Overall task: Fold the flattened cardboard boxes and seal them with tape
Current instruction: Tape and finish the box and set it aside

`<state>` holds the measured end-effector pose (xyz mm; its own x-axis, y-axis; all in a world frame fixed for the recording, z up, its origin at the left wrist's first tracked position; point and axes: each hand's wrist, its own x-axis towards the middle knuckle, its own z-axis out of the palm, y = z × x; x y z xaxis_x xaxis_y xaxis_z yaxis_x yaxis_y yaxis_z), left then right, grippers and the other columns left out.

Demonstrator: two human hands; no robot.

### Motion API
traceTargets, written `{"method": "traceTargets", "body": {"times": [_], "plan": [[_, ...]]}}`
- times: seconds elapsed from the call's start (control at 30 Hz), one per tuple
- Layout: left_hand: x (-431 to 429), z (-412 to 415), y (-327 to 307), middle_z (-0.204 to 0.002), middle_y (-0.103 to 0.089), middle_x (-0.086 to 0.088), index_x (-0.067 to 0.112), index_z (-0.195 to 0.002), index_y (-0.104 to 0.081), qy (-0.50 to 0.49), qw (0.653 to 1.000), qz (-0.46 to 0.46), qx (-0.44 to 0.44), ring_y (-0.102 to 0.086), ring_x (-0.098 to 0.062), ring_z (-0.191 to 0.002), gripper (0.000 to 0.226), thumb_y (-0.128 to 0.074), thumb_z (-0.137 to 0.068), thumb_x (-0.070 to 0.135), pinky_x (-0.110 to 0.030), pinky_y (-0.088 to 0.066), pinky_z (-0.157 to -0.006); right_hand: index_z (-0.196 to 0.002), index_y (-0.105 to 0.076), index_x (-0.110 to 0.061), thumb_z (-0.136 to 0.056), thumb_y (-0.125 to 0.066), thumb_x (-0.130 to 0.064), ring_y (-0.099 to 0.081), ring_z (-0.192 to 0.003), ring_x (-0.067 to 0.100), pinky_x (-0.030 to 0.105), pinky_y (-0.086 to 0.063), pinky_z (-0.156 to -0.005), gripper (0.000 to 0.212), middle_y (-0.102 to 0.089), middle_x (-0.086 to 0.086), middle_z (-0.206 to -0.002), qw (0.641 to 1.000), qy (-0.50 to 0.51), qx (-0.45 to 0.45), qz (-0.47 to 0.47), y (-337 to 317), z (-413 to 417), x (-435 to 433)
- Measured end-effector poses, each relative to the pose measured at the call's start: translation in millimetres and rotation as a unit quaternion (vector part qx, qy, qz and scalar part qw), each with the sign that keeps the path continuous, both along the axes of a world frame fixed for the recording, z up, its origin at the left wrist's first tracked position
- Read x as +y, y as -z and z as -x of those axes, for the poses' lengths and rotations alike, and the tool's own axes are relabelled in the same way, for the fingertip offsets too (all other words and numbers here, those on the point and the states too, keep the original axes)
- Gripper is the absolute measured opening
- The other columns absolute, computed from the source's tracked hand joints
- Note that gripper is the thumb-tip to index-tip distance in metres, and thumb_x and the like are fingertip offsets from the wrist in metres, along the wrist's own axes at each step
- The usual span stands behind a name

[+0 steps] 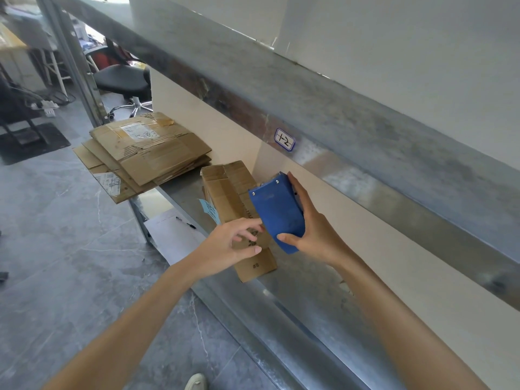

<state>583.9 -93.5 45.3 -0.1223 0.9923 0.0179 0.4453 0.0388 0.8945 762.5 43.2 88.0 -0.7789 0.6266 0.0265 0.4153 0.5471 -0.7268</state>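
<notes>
Here the right hand [312, 235] is wrapped round the blue tape dispenser [277, 212], thumb across its lower end and fingers behind. It holds the dispenser just over the near part of the folded box [225, 190], presumably to start a strip along the seam. The left hand [228, 246] is at the box's near left side, fingers half-curled with tips at the dispenser's edge; whether they pinch a tape end cannot be told. The box lies on the metal shelf [309, 299]; the stack of flattened boxes [146, 156] sits beyond it, leftward.
</notes>
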Motion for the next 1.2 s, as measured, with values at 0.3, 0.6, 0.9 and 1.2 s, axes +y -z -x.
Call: {"method": "traceTargets", "body": {"times": [0.3, 0.6, 0.9, 1.2], "plan": [[-2, -5, 2, -0.125, -0.06, 0.023, 0.054, -0.135, -0.043, 0.015, 1.0, 0.002, 0.018, -0.062, 0.007, -0.108, 0.055, -0.068, -0.094, 0.027, -0.023, -0.045, -0.099, -0.15, -0.002, -0.058, -0.087, -0.074, -0.026, -0.036, -0.142, 0.011, 0.046, -0.043, -0.11, 0.101, -0.024, -0.027, -0.157, 1.0, -0.014, 0.0, -0.007, -3, -7, -5], [-7, 27, -13, -0.098, -0.072, 0.019, 0.03, -0.111, -0.071, -0.152, 0.981, -0.108, 0.048, -0.066, 0.0, -0.088, 0.025, -0.067, -0.094, 0.012, -0.012, -0.048, -0.067, -0.138, -0.018, -0.064, -0.085, -0.068, -0.052, -0.063, -0.086, 0.009, 0.03, -0.049, -0.072, 0.074, -0.061, -0.023, -0.122, 0.988, 0.014, -0.048, -0.148, -9, -14, -8], [-7, 38, -25, -0.113, -0.071, 0.022, 0.035, -0.121, -0.066, -0.053, 0.993, -0.1, -0.031, -0.063, -0.001, -0.111, 0.039, -0.058, -0.098, 0.004, -0.016, -0.049, -0.092, -0.133, -0.015, -0.077, -0.079, -0.072, -0.053, -0.064, -0.088, 0.011, 0.028, -0.054, -0.077, 0.082, -0.058, -0.017, -0.124, 0.986, -0.094, -0.067, -0.123, -14, -17, -20], [-12, 34, -17, -0.106, -0.074, 0.005, 0.021, -0.112, -0.069, -0.027, 0.993, -0.091, -0.065, -0.068, -0.01, -0.098, 0.032, -0.055, -0.098, -0.003, -0.028, -0.052, -0.09, -0.136, -0.009, -0.076, -0.083, -0.067, -0.058, -0.053, -0.068, -0.005, 0.013, -0.039, -0.063, 0.08, -0.063, -0.017, -0.104, 0.972, -0.118, -0.12, -0.164, -11, -17, -25]]}}
